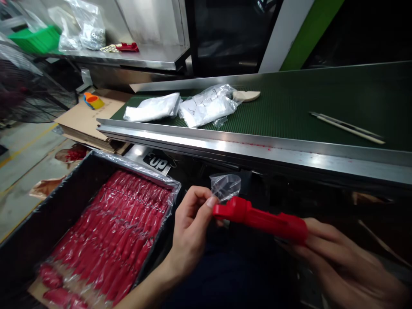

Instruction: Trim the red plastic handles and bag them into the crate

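Note:
A red plastic part (273,221), long with a ring-like left end, lies almost level in front of me. My right hand (344,262) is closed around its right end and is slightly blurred. My left hand (189,227) pinches a small clear plastic bag (227,185) between thumb and fingers. The bag's open side spreads out just above the red part's left end, which meets or nearly meets my left thumb. Whether that thumb also grips the part, I cannot tell.
To the left, a lined black bin (96,159) holds rows of bagged red parts (112,227). Across the front runs a green conveyor belt (283,111) carrying packs of clear bags (209,105) and a thin pen-like tool (347,127). Cardboard (80,113) bears an orange-yellow tape dispenser (93,101).

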Tool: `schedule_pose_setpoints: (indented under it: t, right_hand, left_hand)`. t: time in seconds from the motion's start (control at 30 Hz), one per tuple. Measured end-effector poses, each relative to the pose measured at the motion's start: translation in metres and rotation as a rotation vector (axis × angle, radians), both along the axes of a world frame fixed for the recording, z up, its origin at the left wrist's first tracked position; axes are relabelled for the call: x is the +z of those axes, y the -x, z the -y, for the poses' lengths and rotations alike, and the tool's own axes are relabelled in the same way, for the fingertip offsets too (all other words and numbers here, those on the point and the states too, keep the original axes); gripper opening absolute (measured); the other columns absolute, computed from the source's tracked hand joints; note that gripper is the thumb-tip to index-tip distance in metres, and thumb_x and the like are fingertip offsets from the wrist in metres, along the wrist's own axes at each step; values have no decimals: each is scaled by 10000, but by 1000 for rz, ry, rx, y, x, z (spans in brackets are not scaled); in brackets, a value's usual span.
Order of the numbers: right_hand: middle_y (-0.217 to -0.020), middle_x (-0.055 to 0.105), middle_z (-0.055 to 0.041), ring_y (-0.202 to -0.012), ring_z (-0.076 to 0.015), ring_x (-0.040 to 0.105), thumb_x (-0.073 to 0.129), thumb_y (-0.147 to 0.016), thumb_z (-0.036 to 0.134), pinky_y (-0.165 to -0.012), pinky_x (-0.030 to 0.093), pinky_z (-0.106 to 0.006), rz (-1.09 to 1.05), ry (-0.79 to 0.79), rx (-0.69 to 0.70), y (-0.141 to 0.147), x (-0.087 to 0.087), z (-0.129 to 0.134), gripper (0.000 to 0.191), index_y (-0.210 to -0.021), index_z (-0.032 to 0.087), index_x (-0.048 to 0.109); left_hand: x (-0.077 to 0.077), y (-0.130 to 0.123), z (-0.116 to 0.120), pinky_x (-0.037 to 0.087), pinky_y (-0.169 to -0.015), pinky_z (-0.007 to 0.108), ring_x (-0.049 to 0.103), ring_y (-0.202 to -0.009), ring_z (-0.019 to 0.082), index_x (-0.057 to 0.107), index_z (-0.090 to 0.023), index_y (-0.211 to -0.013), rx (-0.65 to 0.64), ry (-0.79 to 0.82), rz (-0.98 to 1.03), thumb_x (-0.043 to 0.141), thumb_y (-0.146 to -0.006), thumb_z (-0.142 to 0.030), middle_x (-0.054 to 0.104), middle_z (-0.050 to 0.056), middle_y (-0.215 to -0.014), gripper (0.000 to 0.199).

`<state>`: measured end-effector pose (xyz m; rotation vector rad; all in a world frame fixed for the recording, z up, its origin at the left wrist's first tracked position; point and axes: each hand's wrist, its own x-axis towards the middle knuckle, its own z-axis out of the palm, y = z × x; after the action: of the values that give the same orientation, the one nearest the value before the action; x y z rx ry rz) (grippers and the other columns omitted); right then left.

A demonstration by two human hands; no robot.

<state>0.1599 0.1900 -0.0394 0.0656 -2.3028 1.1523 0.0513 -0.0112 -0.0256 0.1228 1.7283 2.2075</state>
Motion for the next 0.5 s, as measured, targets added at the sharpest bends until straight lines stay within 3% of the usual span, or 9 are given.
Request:
schedule_pose_setpoints:
  t: [0.13, 0.3, 0.5]
  right_hand:
    - [-1191, 636, 43, -978, -159, 637, 630, -824, 51, -751, 572, -277, 5, -21, 47, -1, 1, 4, 372, -1111, 285, 667]
    - [-1156, 647, 17, -947, -160, 642, 637, -827, 63, -765, 559, -290, 34, 103, -10, -2, -4, 11, 287, -1031, 256, 695]
    - [-1142, 672, 51, -959, -127, 646, 681, -821, 111, -897, 550, -242, 107, 111, -31, -2, -16, 10, 285, -1046, 286, 694]
  left_hand:
    - [3, -1, 0, 442, -593, 171, 545, -606, 64, 556, -183, -869, -10, -37, 5, 560, -944, -315, 568, -46, -687, 152]
    - [4, -2, 1, 441, -588, 171, 541, -599, 58, 558, -176, -861, -11, -55, 6, 564, -942, -308, 553, -42, -706, 155]
    - [5, -1, 1, 445, -578, 166, 554, -593, 56, 548, -179, -853, -11, -75, 23, 574, -933, -307, 548, -42, -729, 153]
